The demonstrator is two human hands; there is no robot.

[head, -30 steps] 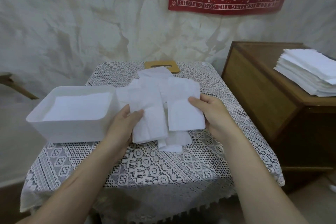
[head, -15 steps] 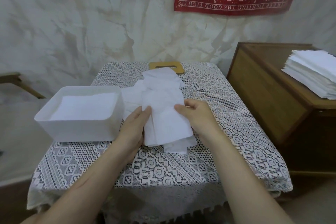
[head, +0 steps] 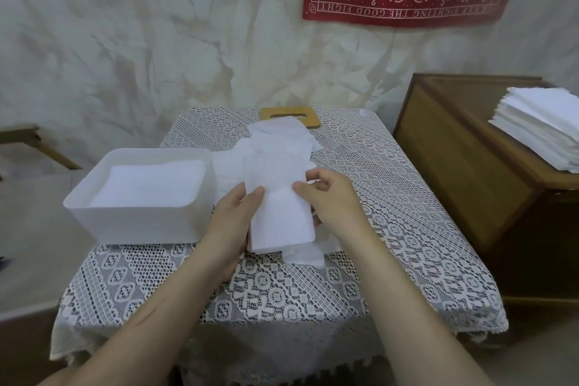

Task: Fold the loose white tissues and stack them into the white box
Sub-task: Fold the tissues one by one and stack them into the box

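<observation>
We hold a folded tissue [head: 279, 216] between our two hands. Our left hand [head: 233, 218] pinches its left edge with the thumb on top, and our right hand [head: 330, 202] pinches its right edge, thumb on top and fingers curled. More loose tissues [head: 279, 142] lie on the lace cloth [head: 282, 285] under and just past our hands, and the white box [head: 141, 222] sits just left of our left hand, with flat tissues [head: 150, 182] in it.
</observation>
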